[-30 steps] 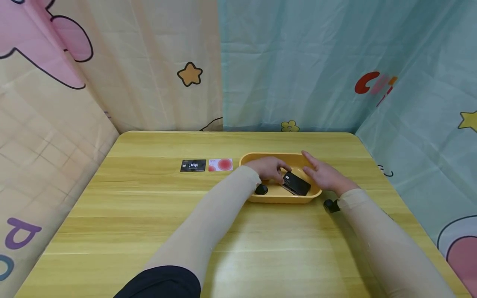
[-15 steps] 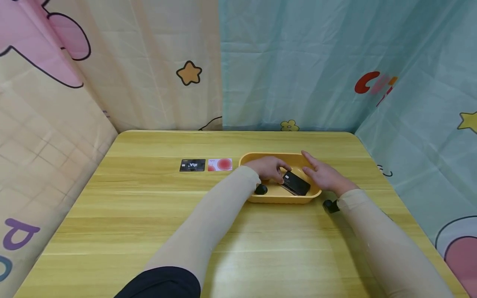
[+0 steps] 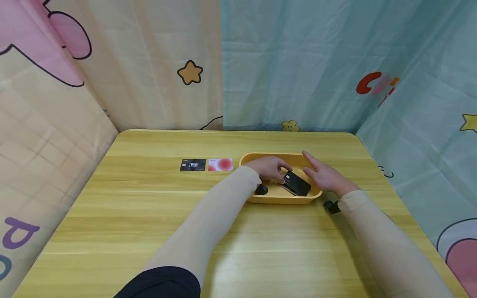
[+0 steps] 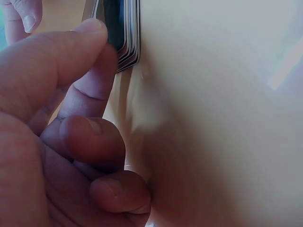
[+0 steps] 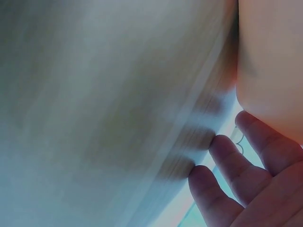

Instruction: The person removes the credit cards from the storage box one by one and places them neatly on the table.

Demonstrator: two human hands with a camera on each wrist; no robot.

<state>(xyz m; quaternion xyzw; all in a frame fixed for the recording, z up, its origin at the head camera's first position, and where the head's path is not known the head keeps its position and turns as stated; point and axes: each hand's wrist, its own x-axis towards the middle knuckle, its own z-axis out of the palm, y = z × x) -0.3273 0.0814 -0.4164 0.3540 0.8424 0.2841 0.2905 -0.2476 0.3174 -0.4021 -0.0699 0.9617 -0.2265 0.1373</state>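
With thumb and forefinger, my left hand (image 3: 268,167) pinches the near-left end of a stack of cards (image 3: 299,185) inside a yellow tray (image 3: 283,200). A black card with a small chip lies on top. In the left wrist view the stacked card edges (image 4: 132,35) show beside the fingertips, and the other fingers curl below. My right hand (image 3: 329,179) holds the tray's right end, thumb over the rim. Its other fingers touch or lie near the outside of the tray wall (image 5: 272,61); the exact contact is partly hidden.
A black "Vip" card (image 3: 192,164) and a pink-and-white card (image 3: 220,164) lie side by side left of the tray on the wooden table (image 3: 141,215). Black wrist devices (image 3: 331,206) sit beneath the wrists. Patterned curtains (image 3: 298,62) stand behind and at the sides.
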